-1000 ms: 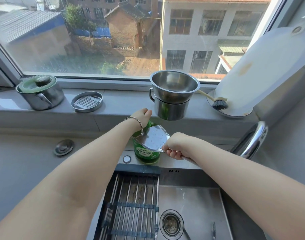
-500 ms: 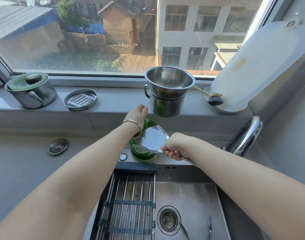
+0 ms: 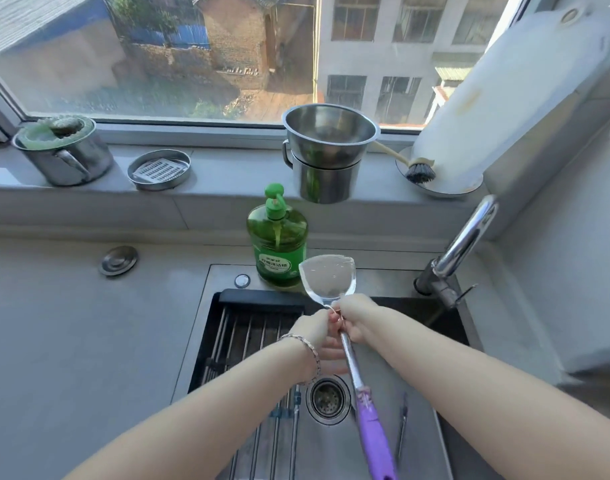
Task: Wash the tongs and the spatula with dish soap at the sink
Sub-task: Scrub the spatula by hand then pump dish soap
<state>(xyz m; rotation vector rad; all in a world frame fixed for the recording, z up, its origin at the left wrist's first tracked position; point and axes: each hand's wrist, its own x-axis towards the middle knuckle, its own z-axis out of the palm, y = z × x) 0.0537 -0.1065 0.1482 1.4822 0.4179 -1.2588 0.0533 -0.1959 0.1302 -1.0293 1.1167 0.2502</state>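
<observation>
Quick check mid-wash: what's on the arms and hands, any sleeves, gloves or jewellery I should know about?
Both arms are bare, with no sleeves in view and no gloves. The left hand has a thin beaded bracelet around its wrist. The right hand shows no band or watch at its wrist.
</observation>
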